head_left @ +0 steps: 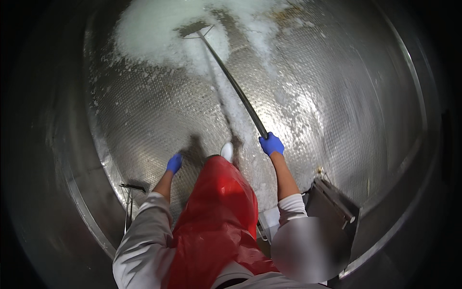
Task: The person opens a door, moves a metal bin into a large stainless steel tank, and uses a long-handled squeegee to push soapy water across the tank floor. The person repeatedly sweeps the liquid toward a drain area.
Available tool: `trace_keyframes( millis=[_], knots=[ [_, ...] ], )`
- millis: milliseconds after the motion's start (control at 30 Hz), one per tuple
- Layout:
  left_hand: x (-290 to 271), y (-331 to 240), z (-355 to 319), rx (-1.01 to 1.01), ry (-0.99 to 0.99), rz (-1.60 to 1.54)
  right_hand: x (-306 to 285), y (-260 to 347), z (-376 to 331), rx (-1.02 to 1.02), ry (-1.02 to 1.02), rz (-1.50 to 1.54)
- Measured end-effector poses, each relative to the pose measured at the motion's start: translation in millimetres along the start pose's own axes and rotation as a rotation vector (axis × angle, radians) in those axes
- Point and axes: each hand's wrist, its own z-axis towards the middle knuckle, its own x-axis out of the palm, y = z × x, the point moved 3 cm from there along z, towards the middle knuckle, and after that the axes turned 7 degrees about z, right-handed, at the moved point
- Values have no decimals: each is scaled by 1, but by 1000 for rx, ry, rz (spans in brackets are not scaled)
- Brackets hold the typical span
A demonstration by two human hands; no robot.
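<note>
- The floor [159, 120] is perforated, shiny steel, curving up into a round tank wall [385, 96].
- White foam [154, 29] lies heaped at the far side, with flecks trailing toward the person.
- The right hand [271, 144], blue-gloved, is closed around the near end of a long dark pole [236, 86]; its head sits in the foam.
- The left hand [174, 163], also gloved, hangs free with fingers loosely curled, holding nothing.
- A red apron [216, 216] hangs over a white boot [226, 151].
</note>
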Motion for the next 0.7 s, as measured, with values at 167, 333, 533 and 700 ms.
trace_keyframes(
  millis=[167,333,533,700],
  knots=[
    [7,-194,91,64,227,-994,-15,-114,-113,49,-49,8],
    [64,-382,29,52,519,-816,-18,-260,-257,175,-106,51],
    [209,-481,-93,-114,657,-785,3,-420,-454,287,-171,129],
    [345,-561,-231,-138,772,-695,53,-541,-651,408,-335,161]
  ],
)
